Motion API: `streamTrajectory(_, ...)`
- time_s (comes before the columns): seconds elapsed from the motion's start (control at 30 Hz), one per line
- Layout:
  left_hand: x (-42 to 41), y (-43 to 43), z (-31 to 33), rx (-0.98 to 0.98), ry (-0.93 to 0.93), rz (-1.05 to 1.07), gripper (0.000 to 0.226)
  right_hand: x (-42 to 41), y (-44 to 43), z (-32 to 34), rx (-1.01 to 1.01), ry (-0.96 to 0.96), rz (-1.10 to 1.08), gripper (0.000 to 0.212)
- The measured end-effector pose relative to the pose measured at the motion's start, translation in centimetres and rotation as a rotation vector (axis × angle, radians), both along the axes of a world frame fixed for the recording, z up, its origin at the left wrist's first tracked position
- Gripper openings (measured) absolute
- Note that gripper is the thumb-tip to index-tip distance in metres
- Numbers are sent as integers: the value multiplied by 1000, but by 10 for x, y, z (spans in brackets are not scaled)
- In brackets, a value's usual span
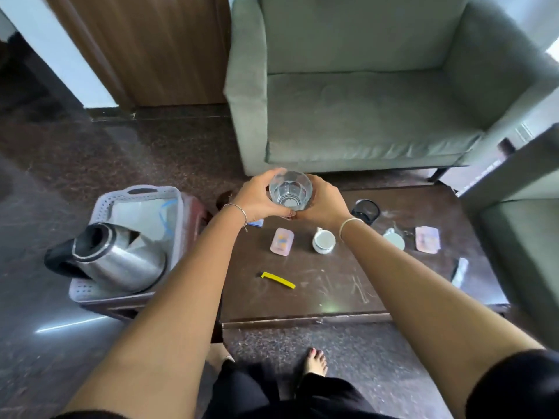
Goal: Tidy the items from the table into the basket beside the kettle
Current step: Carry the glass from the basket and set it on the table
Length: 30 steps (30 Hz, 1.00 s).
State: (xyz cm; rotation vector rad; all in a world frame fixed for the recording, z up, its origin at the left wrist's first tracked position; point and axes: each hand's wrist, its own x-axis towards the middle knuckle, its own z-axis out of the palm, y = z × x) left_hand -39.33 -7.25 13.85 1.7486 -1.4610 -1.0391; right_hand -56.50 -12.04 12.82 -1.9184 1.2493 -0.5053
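A clear drinking glass [290,190] is held above the far edge of the dark wooden table [332,297]. My left hand [260,198] grips its left side and my right hand [325,202] grips its right side. A pale plastic basket [139,195] stands to the left of the table, with a steel kettle [118,258] at its near end. On the table lie a pink packet [282,241], a white cup [323,241], a second white cup [394,238], another pink packet [427,239], a dark glass [365,210] and a yellow strip [278,280].
A grey-green armchair [363,101] stands behind the table and another seat [520,231] at the right. A white packet [459,272] lies near the table's right edge. A blue item [257,223] peeks out under my left wrist. My bare foot [316,361] is on the speckled floor.
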Motion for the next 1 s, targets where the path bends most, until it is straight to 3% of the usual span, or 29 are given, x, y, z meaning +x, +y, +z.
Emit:
streamTrajectory(0.47, -163, -39, -41, 77, -1, -241, 92, -169, 6, -40, 96, 52, -230, 92)
streamTrajectory(0.73, -203, -43, -117, 141, -30, -304, 85, -196, 15, -113, 250, 170, -371, 75)
streamTrajectory(1.0, -217, -50, -198, 256, -107, -314, 84, -202, 11, -189, 358, 166, -397, 71)
